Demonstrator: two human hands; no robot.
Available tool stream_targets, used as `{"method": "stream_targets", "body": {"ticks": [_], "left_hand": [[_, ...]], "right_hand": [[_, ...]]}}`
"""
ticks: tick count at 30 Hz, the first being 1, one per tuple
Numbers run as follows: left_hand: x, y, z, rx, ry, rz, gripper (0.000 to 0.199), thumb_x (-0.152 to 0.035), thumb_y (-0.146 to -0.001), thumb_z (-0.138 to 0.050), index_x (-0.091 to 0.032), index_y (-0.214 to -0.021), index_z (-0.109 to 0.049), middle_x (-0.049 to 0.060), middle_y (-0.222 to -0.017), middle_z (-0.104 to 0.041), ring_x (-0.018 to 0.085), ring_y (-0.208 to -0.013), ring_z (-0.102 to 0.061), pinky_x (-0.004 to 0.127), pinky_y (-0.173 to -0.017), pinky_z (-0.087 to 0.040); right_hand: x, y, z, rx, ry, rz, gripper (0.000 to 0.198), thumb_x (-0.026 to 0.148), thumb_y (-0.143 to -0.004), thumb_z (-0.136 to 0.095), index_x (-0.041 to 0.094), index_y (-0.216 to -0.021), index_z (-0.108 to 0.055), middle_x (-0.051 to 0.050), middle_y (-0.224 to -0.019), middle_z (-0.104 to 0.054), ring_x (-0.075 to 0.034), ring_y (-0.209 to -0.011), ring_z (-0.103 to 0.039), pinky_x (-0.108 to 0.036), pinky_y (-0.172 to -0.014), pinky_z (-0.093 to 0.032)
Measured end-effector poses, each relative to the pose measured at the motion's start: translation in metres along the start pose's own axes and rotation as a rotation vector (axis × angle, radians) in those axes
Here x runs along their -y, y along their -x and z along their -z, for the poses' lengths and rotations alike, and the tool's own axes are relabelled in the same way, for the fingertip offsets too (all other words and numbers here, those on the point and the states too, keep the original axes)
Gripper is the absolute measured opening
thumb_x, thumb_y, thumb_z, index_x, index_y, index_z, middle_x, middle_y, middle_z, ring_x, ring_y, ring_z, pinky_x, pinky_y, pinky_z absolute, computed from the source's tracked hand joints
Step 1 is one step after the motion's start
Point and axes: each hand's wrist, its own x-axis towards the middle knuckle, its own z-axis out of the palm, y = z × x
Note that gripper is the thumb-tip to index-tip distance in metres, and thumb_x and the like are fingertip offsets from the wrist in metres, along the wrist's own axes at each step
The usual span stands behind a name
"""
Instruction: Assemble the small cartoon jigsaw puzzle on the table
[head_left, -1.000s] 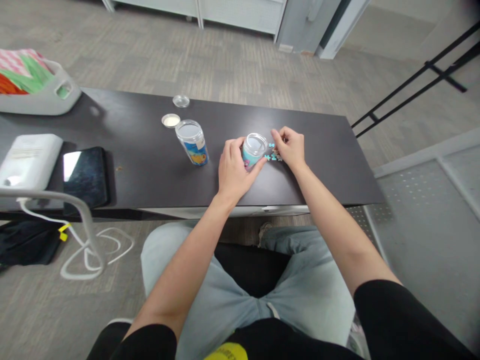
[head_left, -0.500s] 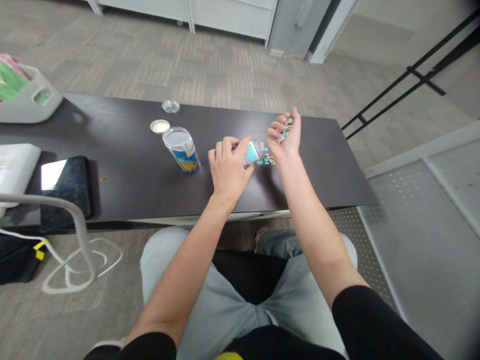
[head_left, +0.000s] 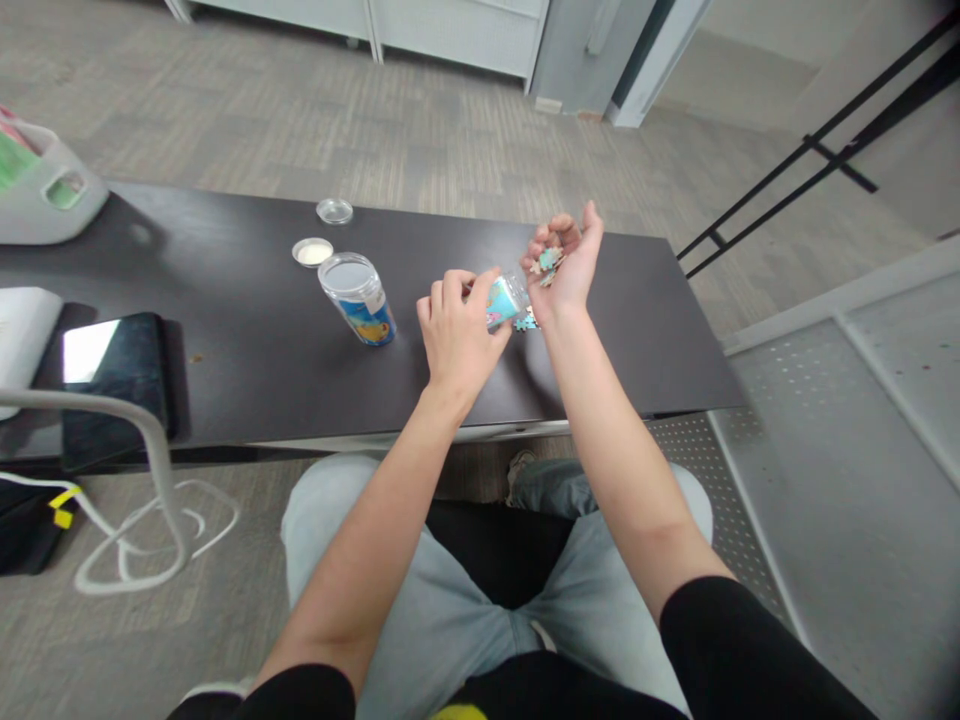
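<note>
My left hand [head_left: 463, 320] is wrapped round a small clear jar [head_left: 504, 299] with a light blue label, tilted so its mouth points right. Cupped palm-up at that mouth, my right hand [head_left: 566, 265] holds several puzzle pieces [head_left: 550, 260], pale blue and tan, with its fingers curled. More loose puzzle pieces [head_left: 527, 320] lie on the dark table below, partly hidden by the jar and my right wrist. Left of my hands stands a larger clear jar [head_left: 361, 303] with a blue and yellow label, upright and without a lid.
Behind the upright jar lie a round lid with a cream inside [head_left: 313, 252] and a clear lid [head_left: 334, 211]. A black tablet [head_left: 120, 375], a white box [head_left: 30, 335] and a white basket [head_left: 82, 200] occupy the table's left part. A grey bar [head_left: 142, 420] curves in front.
My right hand has moved slightly left, closer to the jar mouth, and its palm has turned toward the jar. The view has shifted a little to the right.
</note>
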Motion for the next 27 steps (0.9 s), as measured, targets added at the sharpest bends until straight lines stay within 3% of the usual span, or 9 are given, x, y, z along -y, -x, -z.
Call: {"method": "stream_targets", "body": {"ticks": [5,9,14,19,24,27], "left_hand": [[-0.001,0.000,0.000,0.008,-0.015,0.003,0.078,-0.016,-0.091,-0.100,-0.032,-0.164,-0.082,0.018,-0.151,-0.077,0.053,-0.143,-0.069,0.070,-0.128,-0.055],[-0.001,0.000,0.002,-0.004,-0.001,0.007,0.078,-0.015,-0.090,-0.098,-0.032,-0.165,-0.081,0.017,-0.149,-0.078,0.052,-0.141,-0.071,0.068,-0.125,-0.056],[-0.003,0.001,0.004,-0.030,0.002,0.005,0.078,-0.013,-0.089,-0.097,-0.030,-0.164,-0.082,0.016,-0.147,-0.079,0.050,-0.139,-0.073,0.065,-0.119,-0.059],[-0.002,0.000,0.003,-0.012,0.042,0.017,0.079,-0.016,-0.091,-0.098,-0.033,-0.166,-0.079,0.015,-0.151,-0.077,0.050,-0.142,-0.073,0.064,-0.119,-0.060],[-0.002,-0.001,0.003,-0.001,0.059,0.046,0.079,-0.017,-0.090,-0.101,-0.030,-0.165,-0.079,0.016,-0.152,-0.077,0.049,-0.144,-0.075,0.062,-0.120,-0.063],[-0.001,-0.001,0.004,0.019,0.074,0.051,0.078,-0.017,-0.094,-0.101,-0.029,-0.168,-0.077,0.015,-0.154,-0.077,0.047,-0.148,-0.076,0.059,-0.123,-0.064]], "right_hand": [[0.004,0.004,-0.002,0.094,0.154,0.056,0.075,0.103,-0.113,-0.060,0.030,-0.093,-0.061,-0.003,-0.085,-0.068,-0.023,-0.081,-0.080,-0.031,-0.065,-0.065],[0.011,0.010,-0.007,0.130,0.232,0.076,0.076,0.106,-0.113,-0.061,0.030,-0.101,-0.063,-0.005,-0.090,-0.072,-0.029,-0.096,-0.089,-0.032,-0.067,-0.068],[0.017,0.019,-0.011,0.193,0.243,0.115,0.091,0.120,-0.109,-0.048,0.031,-0.112,-0.068,-0.009,-0.106,-0.080,-0.034,-0.112,-0.090,-0.040,-0.079,-0.073],[0.014,0.017,-0.010,0.319,0.165,0.190,0.111,0.124,-0.109,-0.018,0.029,-0.121,-0.076,-0.011,-0.114,-0.083,-0.027,-0.100,-0.085,-0.040,-0.083,-0.068],[0.013,0.014,-0.011,0.313,0.354,0.207,0.101,0.128,-0.103,-0.048,0.032,-0.121,-0.074,-0.010,-0.116,-0.084,-0.038,-0.117,-0.093,-0.044,-0.082,-0.073],[0.012,0.010,-0.008,0.298,0.393,0.227,0.105,0.131,-0.098,-0.047,0.034,-0.127,-0.074,-0.012,-0.123,-0.085,-0.043,-0.126,-0.092,-0.053,-0.090,-0.078]]}}
